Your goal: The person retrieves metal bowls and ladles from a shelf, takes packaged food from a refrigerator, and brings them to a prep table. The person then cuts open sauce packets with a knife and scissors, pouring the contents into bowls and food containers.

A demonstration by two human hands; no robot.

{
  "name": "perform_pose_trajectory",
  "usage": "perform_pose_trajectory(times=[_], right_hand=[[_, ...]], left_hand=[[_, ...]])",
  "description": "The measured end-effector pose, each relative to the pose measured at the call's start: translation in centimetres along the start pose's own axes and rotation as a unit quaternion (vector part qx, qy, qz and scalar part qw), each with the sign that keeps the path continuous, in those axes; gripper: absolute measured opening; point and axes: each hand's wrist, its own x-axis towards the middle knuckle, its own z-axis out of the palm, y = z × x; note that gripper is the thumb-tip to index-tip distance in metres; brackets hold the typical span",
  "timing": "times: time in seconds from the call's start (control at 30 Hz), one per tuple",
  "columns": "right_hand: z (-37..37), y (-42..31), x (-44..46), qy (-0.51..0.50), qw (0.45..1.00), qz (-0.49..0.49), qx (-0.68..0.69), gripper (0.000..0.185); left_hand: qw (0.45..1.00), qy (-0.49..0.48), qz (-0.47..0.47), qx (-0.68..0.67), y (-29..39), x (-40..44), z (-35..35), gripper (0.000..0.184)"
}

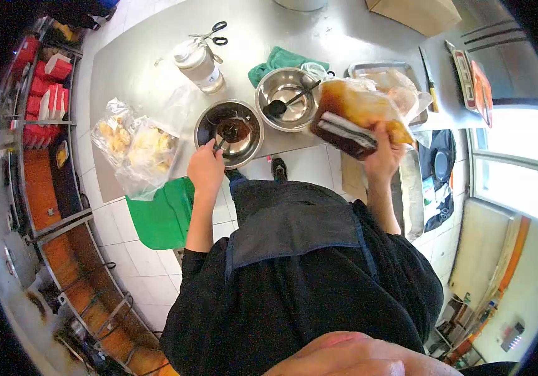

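Note:
My left hand is closed around the handle of a dark utensil, whose head sits in brown sauce in a steel bowl. The utensil's exact kind is hard to make out. My right hand grips a see-through container of brown liquid with a black and white label, tilted above the table's near edge. A second steel bowl, between the hands, has a black spoon resting in it. Bags of pale yellow food lie left of my left hand.
A white-lidded jar and scissors stand farther back on the steel table. A green cloth lies behind the bowls. To the right are a metal tray with bagged food and a knife. A green board sits below the near left edge.

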Motion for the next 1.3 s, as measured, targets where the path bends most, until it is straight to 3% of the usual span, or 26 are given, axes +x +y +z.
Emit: perform_pose_trajectory(times=[0.1, 0.23, 0.3, 0.37, 0.4, 0.43, 0.5, 0.57, 0.6, 0.63, 0.7, 0.77, 0.83, 0.87, 0.9, 0.97, 1.03, 1.1, 1.13, 1.17, 1.23, 1.3], right_hand=[[-0.9, 0.0, 1.0, 0.085, 0.996, -0.034, 0.0, 0.012], [-1.3, 3.0, 2.5, 0.086, 0.991, -0.069, -0.082, 0.014], [-0.8, 5.1, 2.7, 0.138, 0.989, -0.043, -0.032, 0.015], [-0.2, 8.1, 1.2, 0.151, 0.981, -0.053, -0.108, 0.018], [-0.7, 10.3, 0.5, 0.112, 0.962, -0.102, -0.226, 0.02], [-0.2, 9.1, -0.4, 0.072, 0.97, -0.011, -0.232, 0.02], [-1.1, 11.3, -0.6, 0.096, 0.971, -0.047, -0.213, 0.019], [-2.0, 11.4, -0.3, 0.086, 0.964, -0.044, -0.248, 0.02], [-2.4, 11.3, -0.4, 0.067, 0.956, -0.041, -0.282, 0.021], [-2.2, 10.7, -0.2, 0.076, 0.956, -0.041, -0.281, 0.021], [-1.7, 9.4, 0.6, 0.024, 0.941, -0.172, -0.29, 0.027], [-2.0, 9.7, 1.5, 0.017, 0.935, -0.204, -0.289, 0.032], [-2.1, 9.2, 2.7, -0.005, 0.923, -0.251, -0.292, 0.035], [-2.8, 9.5, 2.9, -0.038, 0.902, -0.256, -0.345, 0.032], [-3.2, 7.8, 2.9, -0.035, 0.903, -0.252, -0.346, 0.032], [-4.8, 4.0, 2.7, -0.093, 0.891, -0.204, -0.394, 0.034], [-6.8, 4.3, 2.6, -0.057, 0.899, -0.182, -0.394, 0.038], [-7.7, 5.3, 3.3, 0.017, 0.908, 0.06, -0.414, 0.038], [-7.7, 6.1, 3.8, 0.004, 0.895, 0.002, -0.445, 0.034], [-7.7, 6.4, 4.2, 0.002, 0.895, 0.007, -0.446, 0.034], [-7.6, 6.4, 5.5, -0.074, 0.869, 0.076, -0.483, 0.028], [-8.0, 6.0, 6.6, -0.057, 0.877, 0.089, -0.468, 0.024]], left_hand=[[1.0, 0.005, 0.014, 0.017, 0.2, -0.1, 0.4, 0.03], [1.0, 0.018, 0.001, 0.018, 0.9, -0.1, 0.2, 0.034], [0.999, 0.022, 0.014, 0.024, 1.6, 0.2, 0.2, 0.036], [0.966, 0.197, 0.166, 0.027, 2.5, 0.7, 0.4, 0.039], [0.96, 0.182, 0.19, -0.094, 4.8, 1.1, -0.2, 0.039], [0.937, 0.063, 0.113, -0.324, 7.2, 1.4, 0.1, 0.038], [0.856, -0.106, 0.106, -0.494, 12.9, 1.0, -0.4, 0.046], [0.819, -0.251, 0.1, -0.505, 17.7, 0.7, 0.4, 0.059], [0.84, -0.301, 0.108, -0.438, 19.7, 1.3, 0.7, 0.046], [0.841, -0.305, 0.115, -0.432, 21.5, 1.6, 0.5, 0.046], [0.864, -0.306, 0.142, -0.374, 24.6, 2.4, 0.5, 0.052], [0.884, -0.125, 0.268, -0.361, 25.6, 3.9, 3.0, 0.046], [0.902, -0.16, 0.237, -0.324, 25.1, 4.9, 4.1, 0.037], [0.883, -0.14, 0.264, -0.363, 24.9, 4.8, 4.0, 0.033], [0.861, -0.121, 0.289, -0.401, 24.6, 4.7, 4.0, 0.029], [0.872, -0.116, 0.288, -0.378, 23.6, 3.8, 4.9, 0.021], [0.849, -0.089, 0.337, -0.396, 23.1, 2.2, 5.9, 0.02], [0.864, -0.083, 0.345, -0.356, 23.0, 1.6, 7.1, 0.019], [0.867, -0.1, 0.336, -0.355, 23.0, 1.4, 7.4, 0.02], [0.868, -0.118, 0.326, -0.354, 23.2, 1.3, 7.2, 0.02], [0.874, -0.148, 0.303, -0.35, 23.7, 1.9, 6.4, 0.02], [0.863, -0.135, 0.334, -0.354, 24.0, 2.9, 6.3, 0.02]])
